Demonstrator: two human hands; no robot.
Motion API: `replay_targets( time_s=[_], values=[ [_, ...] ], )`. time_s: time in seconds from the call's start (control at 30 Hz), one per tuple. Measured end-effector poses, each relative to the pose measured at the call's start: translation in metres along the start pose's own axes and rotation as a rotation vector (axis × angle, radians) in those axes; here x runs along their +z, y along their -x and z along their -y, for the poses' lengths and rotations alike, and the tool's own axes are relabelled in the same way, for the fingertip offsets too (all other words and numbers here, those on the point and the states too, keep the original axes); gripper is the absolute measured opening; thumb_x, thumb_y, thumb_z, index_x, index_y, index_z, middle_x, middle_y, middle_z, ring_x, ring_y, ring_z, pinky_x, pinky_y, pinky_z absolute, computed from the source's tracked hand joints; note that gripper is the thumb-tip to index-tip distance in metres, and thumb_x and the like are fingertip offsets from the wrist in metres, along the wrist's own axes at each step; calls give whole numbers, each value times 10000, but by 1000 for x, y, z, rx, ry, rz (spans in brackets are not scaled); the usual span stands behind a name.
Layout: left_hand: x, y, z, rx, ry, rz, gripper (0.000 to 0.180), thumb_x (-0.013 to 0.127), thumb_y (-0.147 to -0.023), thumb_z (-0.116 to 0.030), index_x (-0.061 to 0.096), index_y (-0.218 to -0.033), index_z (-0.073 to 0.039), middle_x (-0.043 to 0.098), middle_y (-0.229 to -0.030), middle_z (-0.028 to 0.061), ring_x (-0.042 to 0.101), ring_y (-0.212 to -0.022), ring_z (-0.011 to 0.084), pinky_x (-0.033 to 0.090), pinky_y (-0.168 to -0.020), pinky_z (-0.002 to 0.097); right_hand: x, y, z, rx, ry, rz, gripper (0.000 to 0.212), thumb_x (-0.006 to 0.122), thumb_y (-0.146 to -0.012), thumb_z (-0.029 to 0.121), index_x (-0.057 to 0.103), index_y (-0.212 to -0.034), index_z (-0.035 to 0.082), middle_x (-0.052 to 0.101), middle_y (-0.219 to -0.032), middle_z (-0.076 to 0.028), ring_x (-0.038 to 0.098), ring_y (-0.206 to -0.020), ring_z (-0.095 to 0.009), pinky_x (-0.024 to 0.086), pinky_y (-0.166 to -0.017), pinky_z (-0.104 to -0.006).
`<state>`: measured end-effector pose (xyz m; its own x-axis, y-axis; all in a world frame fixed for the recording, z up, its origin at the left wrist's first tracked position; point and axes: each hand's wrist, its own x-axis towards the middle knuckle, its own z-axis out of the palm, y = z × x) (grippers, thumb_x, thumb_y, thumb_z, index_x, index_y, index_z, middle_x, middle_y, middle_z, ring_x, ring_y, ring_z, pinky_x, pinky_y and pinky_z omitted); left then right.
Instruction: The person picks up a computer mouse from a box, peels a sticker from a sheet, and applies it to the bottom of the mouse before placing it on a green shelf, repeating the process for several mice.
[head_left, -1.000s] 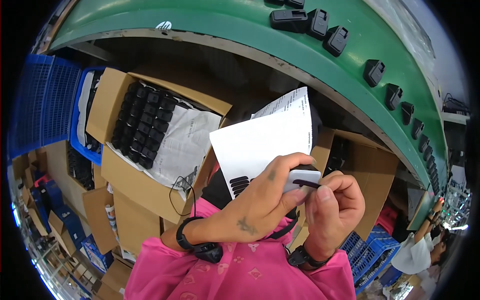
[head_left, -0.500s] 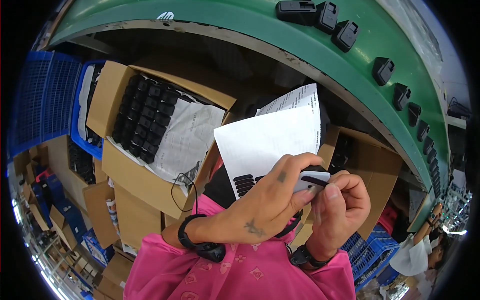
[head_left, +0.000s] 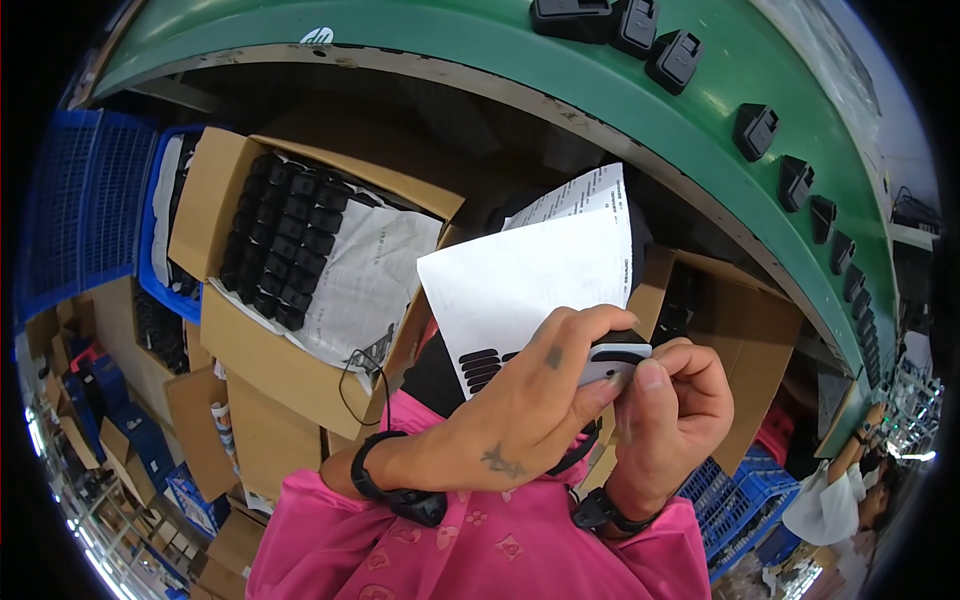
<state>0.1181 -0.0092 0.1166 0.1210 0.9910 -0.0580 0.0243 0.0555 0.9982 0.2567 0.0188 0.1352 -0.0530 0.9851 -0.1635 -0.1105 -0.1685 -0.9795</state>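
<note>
Holding with the left hand point(head_left: 535, 400) a small pale grey and black device point(head_left: 601, 371), pressing with the thumb on the pale face and curling the fingers over the far side. On this face, can see a dark, slightly curved strip point(head_left: 620, 352). Bringing together thumb and forefinger of the right hand point(head_left: 675, 410) at the right end of the strip; cannot tell if pinching it there or only pressing. Wearing on each wrist a black band point(head_left: 368, 470).

Just beyond the left hand, over the lap, can find a white sheet point(head_left: 530, 265), bearing near its lower left corner several black rounded strips point(head_left: 482, 362), partly hidden by this hand. Behind the sheet, can notice another printed paper part point(head_left: 572, 200).

Further to the left, can see an open carton point(head_left: 270, 350), containing rows of black pieces point(head_left: 285, 240) beside crumpled paper point(head_left: 360, 260), with a thin black cable point(head_left: 343, 385) looping near its corner. To the right, can see another open carton point(head_left: 745, 350) and, nearer, a blue basket point(head_left: 740, 510). Beyond all, curving across the top, can see a green table point(head_left: 430, 30) carrying black blocks point(head_left: 675, 62) along its right part. At far right, can see a co-worker's white sleeve point(head_left: 825, 512).
</note>
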Motion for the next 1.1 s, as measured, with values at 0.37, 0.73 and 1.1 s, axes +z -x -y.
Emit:
replay_targets(
  time_s=[0.37,0.73,1.1],
  values=[
    [4,2,-2,12,-52,4,417,521,-952,-126,349,-1312,-5,499,-1130,184,544,-993,268,445,-865,344,-2,0,-1,-21,-9,-35,119,625,-851,-60,512,-843,-25,572,-718,-64,504,-525,-39,396,-463,-174],
    [6,5,1,-263,297,-113,446,449,-990,-304,333,-1321,-29,531,-1101,222,605,-874,318,472,-782,387,-25,0,-23,19,245,155,252,574,-932,210,569,-873,-35,552,-777,-38,491,-620,-67,401,-563,-208],
    [-38,-2,21,-69,-81,309,592,688,-813,-275,411,-1263,-5,588,-1057,238,632,-893,376,494,-762,390,-52,-19,-27,79,361,522,250,754,-661,80,587,-809,-33,573,-824,-40,501,-719,-96,383,-627,-214]
  ],
)
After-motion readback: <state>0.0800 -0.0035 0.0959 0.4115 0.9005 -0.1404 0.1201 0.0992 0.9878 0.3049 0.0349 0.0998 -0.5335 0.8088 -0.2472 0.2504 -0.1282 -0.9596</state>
